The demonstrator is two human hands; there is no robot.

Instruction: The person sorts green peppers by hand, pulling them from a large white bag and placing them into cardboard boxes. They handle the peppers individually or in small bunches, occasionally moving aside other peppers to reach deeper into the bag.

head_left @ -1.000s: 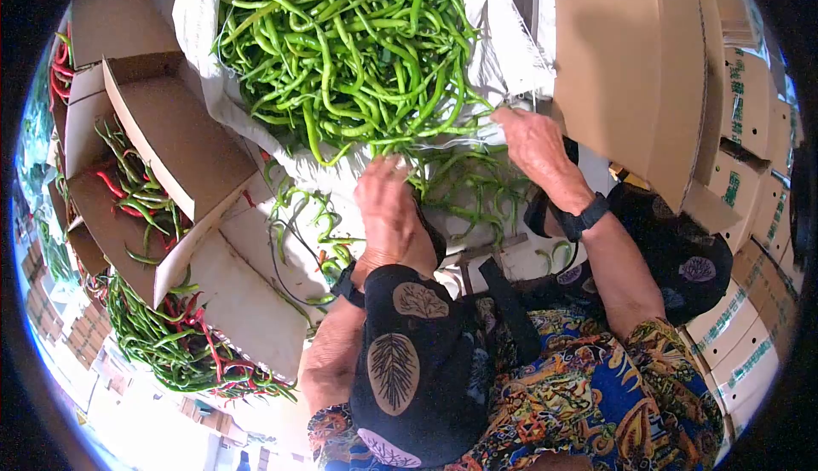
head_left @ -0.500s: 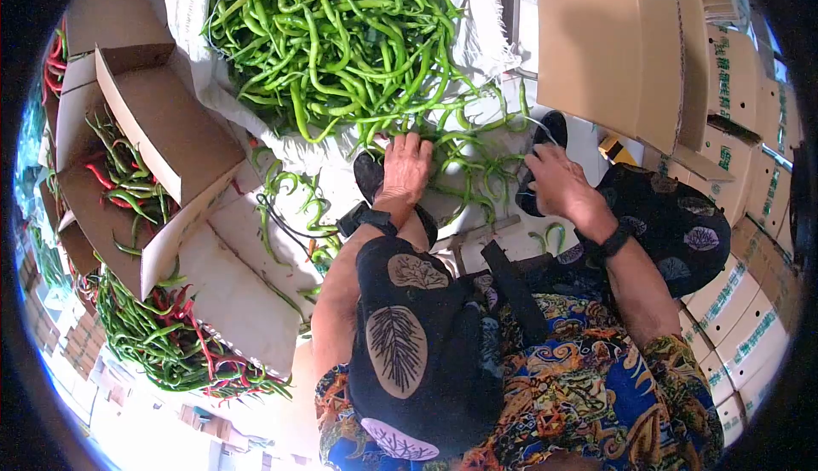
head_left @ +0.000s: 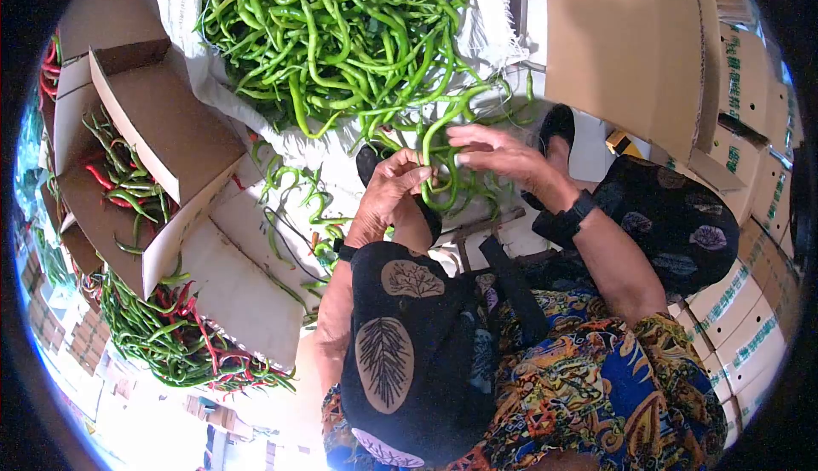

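Between the thumb and fingers of my left hand (head_left: pixel 390 188) is the lower part of a long, curved green chili pepper (head_left: pixel 428 146). My right hand (head_left: pixel 503 156) is just right of it, fingers stretched out flat toward the pepper, with nothing seen in them. Ahead of both hands, a white woven sack (head_left: pixel 189 41) lies spread wide around a big heap of green chili peppers (head_left: pixel 332 41). More loose peppers (head_left: pixel 469 190) lie on the floor below and beside my hands.
At left, an open cardboard box (head_left: pixel 162 160) holds green and red peppers (head_left: pixel 128 186). A pile of green and red peppers (head_left: pixel 170 335) lies below it. A large open carton (head_left: pixel 622 54) stands at right, near stacked printed boxes (head_left: pixel 741 335). My shoes (head_left: pixel 558 130) flank the loose peppers.
Both hands have come up from the loose peppers and closer together. My left hand now has a green chili pepper in its fingers, and my right hand has moved left with its fingers extended.
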